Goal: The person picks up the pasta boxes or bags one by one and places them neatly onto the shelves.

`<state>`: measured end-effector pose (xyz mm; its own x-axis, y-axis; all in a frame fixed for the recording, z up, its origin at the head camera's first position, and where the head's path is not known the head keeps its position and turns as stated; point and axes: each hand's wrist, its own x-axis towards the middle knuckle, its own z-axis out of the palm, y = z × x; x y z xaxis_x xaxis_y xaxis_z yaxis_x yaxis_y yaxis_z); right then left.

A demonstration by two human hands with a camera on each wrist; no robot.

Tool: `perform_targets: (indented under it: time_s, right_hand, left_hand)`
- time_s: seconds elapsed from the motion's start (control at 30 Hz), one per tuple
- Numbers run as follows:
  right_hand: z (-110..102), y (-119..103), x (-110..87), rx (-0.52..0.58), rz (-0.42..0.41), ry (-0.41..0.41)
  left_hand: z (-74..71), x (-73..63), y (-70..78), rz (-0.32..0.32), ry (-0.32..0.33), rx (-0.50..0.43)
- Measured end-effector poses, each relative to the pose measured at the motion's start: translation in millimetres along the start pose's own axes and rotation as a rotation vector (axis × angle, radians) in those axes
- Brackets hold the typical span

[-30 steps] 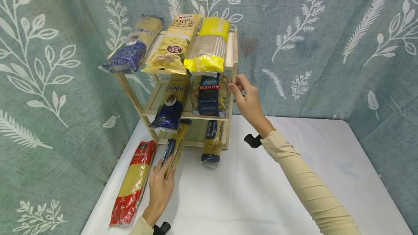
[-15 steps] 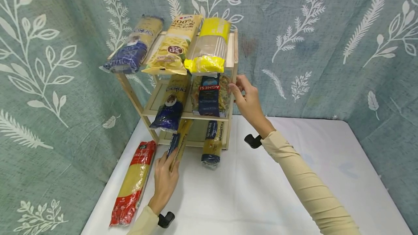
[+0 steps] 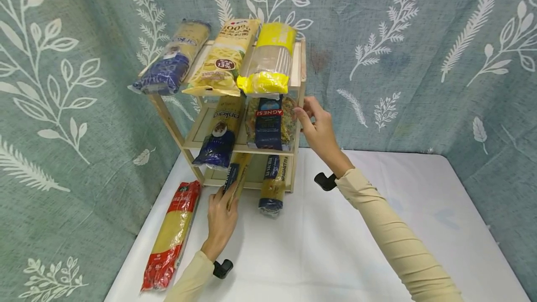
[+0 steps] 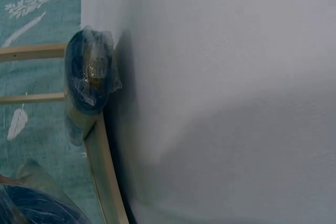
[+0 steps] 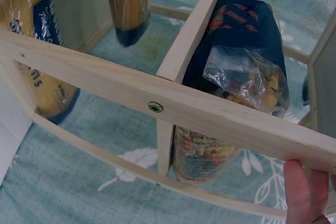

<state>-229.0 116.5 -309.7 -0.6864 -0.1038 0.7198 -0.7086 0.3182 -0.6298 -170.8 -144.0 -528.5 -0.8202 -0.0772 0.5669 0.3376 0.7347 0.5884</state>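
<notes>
My left hand (image 3: pixel 222 216) grips the near end of a spaghetti pack (image 3: pixel 233 176) with a dark blue label. Its far end reaches into the bottom tier of a wooden shelf rack (image 3: pixel 295 167). In the right wrist view, the blue far end of that spaghetti pack (image 5: pixel 129 11) shows inside the rack. My right hand (image 3: pixel 317 124) holds the rack's right front post, and its fingertips (image 5: pixel 297 182) press on the wood in the right wrist view. Another spaghetti pack (image 3: pixel 271 188) lies at the right of the bottom tier, its blue end sticking out.
On the middle tier lie a blue-ended pasta pack (image 3: pixel 220 132) and an AGNESI pasta bag (image 3: pixel 269 122). Blue (image 3: pixel 174 57), cream (image 3: pixel 226 57) and yellow (image 3: pixel 268 59) pasta packs fill the top. A red pasta pack (image 3: pixel 172 234) lies on the white table (image 3: pixel 335 246), left of the rack.
My left hand has moved forward and to the right, sliding the spaghetti pack deeper under the middle tier. My right hand keeps its hold on the rack.
</notes>
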Motion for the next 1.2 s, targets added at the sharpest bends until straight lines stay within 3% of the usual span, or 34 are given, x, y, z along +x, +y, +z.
perform_targets:
  time_s: [0.27,0.63,1.2]
  right_hand:
    - [-1,0,-1.2,-0.02,-0.007,-0.005]
    - [-2,-2,-0.8,-0.026,-0.011,0.001]
    - [-2,0,-0.7,-0.015,0.011,-0.011]
  left_hand:
    - [14.0,8.3,2.8,-0.012,-0.006,-0.005]
    - [41.1,20.0,-1.5,0.057,0.06,0.011]
    - [73.5,28.1,0.2,-0.079,-0.078,0.089]
